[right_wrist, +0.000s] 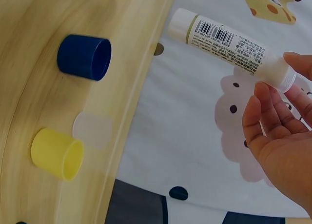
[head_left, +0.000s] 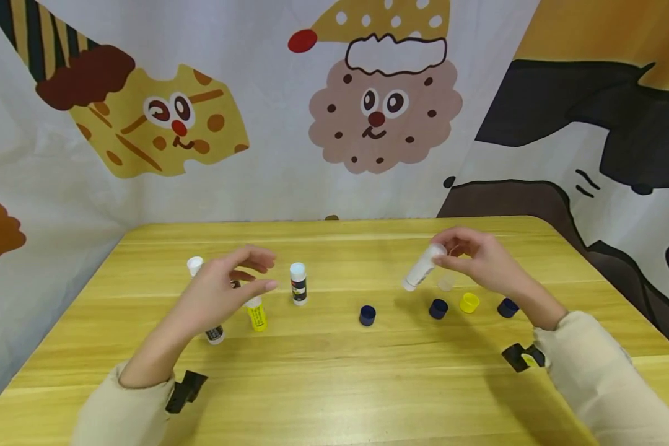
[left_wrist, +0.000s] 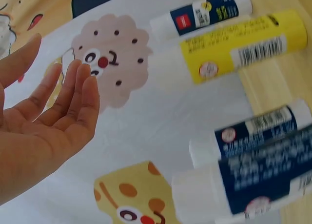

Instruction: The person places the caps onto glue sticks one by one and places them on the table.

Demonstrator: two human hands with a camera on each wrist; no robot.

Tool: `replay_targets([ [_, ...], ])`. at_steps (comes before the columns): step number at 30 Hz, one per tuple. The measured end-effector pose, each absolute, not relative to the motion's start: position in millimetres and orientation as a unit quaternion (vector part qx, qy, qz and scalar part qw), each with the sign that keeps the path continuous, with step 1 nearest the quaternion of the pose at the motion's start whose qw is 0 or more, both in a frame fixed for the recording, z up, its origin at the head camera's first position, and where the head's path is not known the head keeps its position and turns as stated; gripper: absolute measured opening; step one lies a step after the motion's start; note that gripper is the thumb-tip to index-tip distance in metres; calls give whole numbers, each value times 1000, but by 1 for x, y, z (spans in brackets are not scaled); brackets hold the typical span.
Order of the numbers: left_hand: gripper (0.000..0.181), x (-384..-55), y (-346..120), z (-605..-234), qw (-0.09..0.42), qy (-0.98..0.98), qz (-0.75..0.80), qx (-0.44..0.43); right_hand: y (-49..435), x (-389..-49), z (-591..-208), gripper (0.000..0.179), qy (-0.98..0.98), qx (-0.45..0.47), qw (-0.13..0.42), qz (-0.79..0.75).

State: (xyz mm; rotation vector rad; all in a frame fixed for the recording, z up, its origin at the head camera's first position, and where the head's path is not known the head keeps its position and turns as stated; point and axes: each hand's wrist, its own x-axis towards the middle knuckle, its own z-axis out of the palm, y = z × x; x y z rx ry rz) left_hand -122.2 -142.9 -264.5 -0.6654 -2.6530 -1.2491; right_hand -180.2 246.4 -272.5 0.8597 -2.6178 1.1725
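Observation:
My right hand (head_left: 474,257) pinches a white glue stick (head_left: 422,267) by its upper end, tilted above the table. Printed text and a barcode show on the glue stick (right_wrist: 224,46) in the right wrist view. My left hand (head_left: 220,291) is raised with nothing in it, its fingers apart and slightly bent. In the head view it partly hides several uncapped glue sticks. Nearest it stands a yellow glue stick (head_left: 257,314); to the right is a navy-labelled glue stick (head_left: 298,284). The left wrist view shows a larger navy glue stick (left_wrist: 270,173) in front.
Loose caps lie on the wooden table (head_left: 312,384): a navy cap (head_left: 367,315) near the middle, another navy cap (head_left: 438,308), a yellow cap (head_left: 469,303), a translucent cap (head_left: 446,283) and a navy cap (head_left: 508,308) farther right. A cartoon-printed cloth (head_left: 279,186) hangs behind the table.

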Motion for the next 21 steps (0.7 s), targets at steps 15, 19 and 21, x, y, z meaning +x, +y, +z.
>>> replay_targets([
  [15,32,-115,-180,-257,107,-896,-393,-175,262,-193,-274,21,-898,230,88,364],
  [19,34,-113,-189,-259,107,-898,-395,-162,266,-196,-273,22,-903,217,92,358],
  [21,34,-112,-193,-259,109,-898,-397,-156,269,-198,-272,22,-907,212,93,352],
])
